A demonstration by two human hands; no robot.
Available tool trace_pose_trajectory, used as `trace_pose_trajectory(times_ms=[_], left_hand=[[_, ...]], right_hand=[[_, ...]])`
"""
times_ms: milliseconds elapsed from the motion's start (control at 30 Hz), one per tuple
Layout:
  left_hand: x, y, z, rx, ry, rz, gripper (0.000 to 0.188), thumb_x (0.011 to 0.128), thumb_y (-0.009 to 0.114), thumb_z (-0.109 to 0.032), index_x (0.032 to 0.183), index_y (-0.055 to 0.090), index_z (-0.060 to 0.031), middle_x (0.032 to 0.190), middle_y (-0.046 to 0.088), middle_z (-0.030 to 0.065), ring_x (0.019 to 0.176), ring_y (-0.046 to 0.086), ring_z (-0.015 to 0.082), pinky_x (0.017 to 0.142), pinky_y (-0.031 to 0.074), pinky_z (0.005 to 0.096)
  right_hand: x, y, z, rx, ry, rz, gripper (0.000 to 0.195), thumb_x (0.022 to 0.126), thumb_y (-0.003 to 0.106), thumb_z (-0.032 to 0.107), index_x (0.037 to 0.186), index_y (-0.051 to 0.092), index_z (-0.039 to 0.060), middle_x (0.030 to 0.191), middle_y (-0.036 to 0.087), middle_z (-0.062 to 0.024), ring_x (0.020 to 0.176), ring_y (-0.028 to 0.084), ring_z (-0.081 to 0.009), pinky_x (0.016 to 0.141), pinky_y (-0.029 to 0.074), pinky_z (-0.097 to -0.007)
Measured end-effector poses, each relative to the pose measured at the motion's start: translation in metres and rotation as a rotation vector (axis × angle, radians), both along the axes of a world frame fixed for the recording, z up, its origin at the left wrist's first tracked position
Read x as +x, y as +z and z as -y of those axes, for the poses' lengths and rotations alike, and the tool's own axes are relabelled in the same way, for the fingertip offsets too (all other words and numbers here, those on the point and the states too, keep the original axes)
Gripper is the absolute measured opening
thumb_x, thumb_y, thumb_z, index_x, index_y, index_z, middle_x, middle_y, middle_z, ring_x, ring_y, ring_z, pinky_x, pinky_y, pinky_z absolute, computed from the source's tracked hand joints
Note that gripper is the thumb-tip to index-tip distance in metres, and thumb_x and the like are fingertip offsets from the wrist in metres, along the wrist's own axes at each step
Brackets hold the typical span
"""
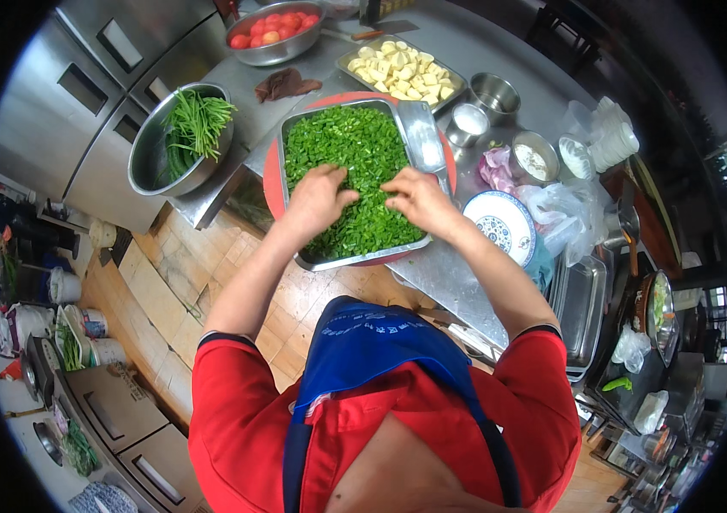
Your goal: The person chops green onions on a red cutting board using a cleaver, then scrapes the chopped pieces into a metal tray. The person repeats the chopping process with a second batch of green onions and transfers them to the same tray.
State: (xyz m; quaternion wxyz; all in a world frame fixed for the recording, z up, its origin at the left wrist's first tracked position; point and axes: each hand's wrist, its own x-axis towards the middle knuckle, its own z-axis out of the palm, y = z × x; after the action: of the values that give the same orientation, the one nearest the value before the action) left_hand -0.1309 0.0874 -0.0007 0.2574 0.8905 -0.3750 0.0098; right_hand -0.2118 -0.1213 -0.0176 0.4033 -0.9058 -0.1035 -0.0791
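Note:
A rectangular metal tray [299, 258] is heaped with chopped green onions [357, 144]. It rests on a round red cutting board [271, 173]. My left hand [317, 197] is on the left part of the greens, its thumb spread from the fingers and the fingertips touching them. On the right part lies my right hand [420, 200], fingers bent and thumb apart, its tips at the surface of the greens. Neither hand shows anything lifted. A cleaver [424, 131] lies flat along the tray's right side, its blade on the board; its handle is partly hidden near my right hand.
Left stands a steel bowl [139, 157] with green stalks and cucumbers. Beyond are a brown cloth [285, 84], a bowl of tomatoes [280, 29] and a tray of cut pale vegetable chunks [402, 67]. Rightward sit small metal pots [495, 96], a patterned plate [498, 224] and plastic bags [562, 208].

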Motion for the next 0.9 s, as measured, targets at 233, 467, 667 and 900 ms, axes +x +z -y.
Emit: trace_pose_trajectory(times_ms=[233,467,667,900], left_hand=[[-0.02,-0.018,-0.017,-0.008,-0.097,0.253,0.037,0.077,0.065,-0.013,0.109,0.059,0.0047,0.116,0.055,0.0243,0.106,0.054,0.0377,0.093,0.043,0.0407],[-0.011,0.049,0.0,-0.164,-0.042,0.264,0.024,0.074,0.063,-0.004,0.097,0.065,0.0002,0.1,0.062,0.0185,0.093,0.058,0.0318,0.083,0.047,0.0388],[-0.021,0.051,-0.003,-0.048,-0.176,0.386,0.026,0.062,0.068,0.003,0.087,0.069,-0.0041,0.104,0.059,0.0144,0.093,0.057,0.0289,0.077,0.048,0.0341],[-0.03,0.007,-0.06,-0.099,0.225,0.176,0.034,0.071,0.07,-0.009,0.103,0.06,-0.0043,0.092,0.062,0.0172,0.084,0.062,0.0329,0.069,0.049,0.0394]], right_hand=[[-0.008,0.0,-0.023,-0.313,0.087,0.228,0.011,0.075,0.064,0.007,0.085,0.065,0.0026,0.085,0.056,-0.011,0.084,0.058,-0.0286,0.074,0.049,-0.0382],[0.001,0.054,-0.031,-0.011,-0.145,0.329,0.007,0.073,0.06,-0.002,0.077,0.065,0.0006,0.079,0.059,-0.0122,0.079,0.059,-0.0291,0.071,0.049,-0.038],[-0.009,0.058,-0.015,0.163,-0.213,0.066,0.012,0.079,0.061,0.01,0.086,0.067,0.0014,0.086,0.067,-0.0153,0.081,0.064,-0.0313,0.075,0.049,-0.0387],[-0.048,-0.018,0.037,0.061,-0.546,-0.227,0.023,0.088,0.05,0.018,0.097,0.062,0.0,0.086,0.063,-0.0209,0.082,0.06,-0.0391,0.076,0.047,-0.0429]])
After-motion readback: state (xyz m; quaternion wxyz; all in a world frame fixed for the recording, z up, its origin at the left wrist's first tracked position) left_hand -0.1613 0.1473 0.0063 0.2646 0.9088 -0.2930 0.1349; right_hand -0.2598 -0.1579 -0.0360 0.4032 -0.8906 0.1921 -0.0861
